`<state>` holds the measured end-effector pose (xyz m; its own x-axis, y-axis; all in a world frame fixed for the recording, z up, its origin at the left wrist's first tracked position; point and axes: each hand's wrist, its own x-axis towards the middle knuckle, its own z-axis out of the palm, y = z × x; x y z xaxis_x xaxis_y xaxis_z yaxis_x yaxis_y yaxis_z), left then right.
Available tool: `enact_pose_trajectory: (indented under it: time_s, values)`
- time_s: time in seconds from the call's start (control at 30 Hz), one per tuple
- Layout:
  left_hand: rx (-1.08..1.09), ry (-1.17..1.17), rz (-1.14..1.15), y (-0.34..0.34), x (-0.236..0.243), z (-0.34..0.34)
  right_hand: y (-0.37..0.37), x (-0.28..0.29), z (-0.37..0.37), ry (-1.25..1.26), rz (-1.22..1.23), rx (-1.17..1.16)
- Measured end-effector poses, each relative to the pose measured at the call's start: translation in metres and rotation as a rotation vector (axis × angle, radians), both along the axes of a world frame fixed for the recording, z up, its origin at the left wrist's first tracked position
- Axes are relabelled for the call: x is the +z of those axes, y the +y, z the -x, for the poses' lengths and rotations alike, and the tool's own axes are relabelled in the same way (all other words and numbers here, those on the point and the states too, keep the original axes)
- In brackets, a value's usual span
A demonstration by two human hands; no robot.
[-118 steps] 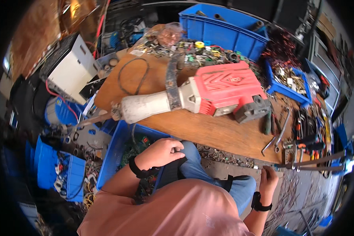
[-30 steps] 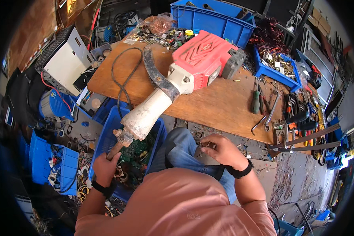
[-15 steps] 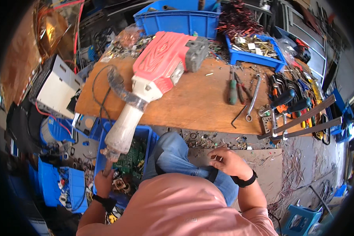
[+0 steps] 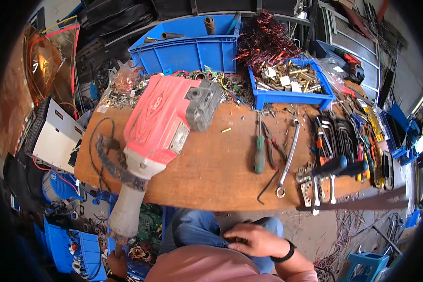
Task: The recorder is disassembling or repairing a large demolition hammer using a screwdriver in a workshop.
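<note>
A red and grey demolition hammer (image 4: 152, 113) lies slanted across the left of the wooden workbench (image 4: 216, 169), its pale nose jutting past the near edge. A black side handle (image 4: 113, 164) and a dark cord are by its collar. Below the nose, my left hand (image 4: 117, 264) is closed around the short chisel bit (image 4: 119, 244); the low edge of the picture cuts into the wrist area. Over my lap, close to the knee, my right hand (image 4: 256, 240) is loosely bent with thumb and fingers apart, and I see nothing in it.
On the bench lie a green screwdriver (image 4: 259, 155), pliers (image 4: 271, 145), a combination wrench (image 4: 289, 157) and several tools at right. Behind stand a large blue bin (image 4: 183, 51) and a blue tray (image 4: 293, 98) of metal pieces. Circuit boards (image 4: 150, 223) fill a bin below.
The whole view has shifted, so the bench and hammer sit lower and further left in the picture. My right hand's fingers have dropped toward my lap; my left hand stays on the bit.
</note>
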<state>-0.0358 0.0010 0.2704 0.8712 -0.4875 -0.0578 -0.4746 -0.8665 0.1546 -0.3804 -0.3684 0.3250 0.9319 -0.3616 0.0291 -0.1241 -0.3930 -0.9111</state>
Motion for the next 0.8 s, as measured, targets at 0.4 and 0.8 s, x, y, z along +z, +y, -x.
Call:
enact_pose_trajectory:
  time_s: [0.4,0.8]
  values:
    - [0.040,0.304,0.046,-0.068,0.077,0.021,0.008,0.028,0.118,0.790,-0.201,-0.389]
    - [0.108,0.529,-0.214,0.008,0.019,0.014,0.054,0.054,0.266,1.019,0.064,0.235]
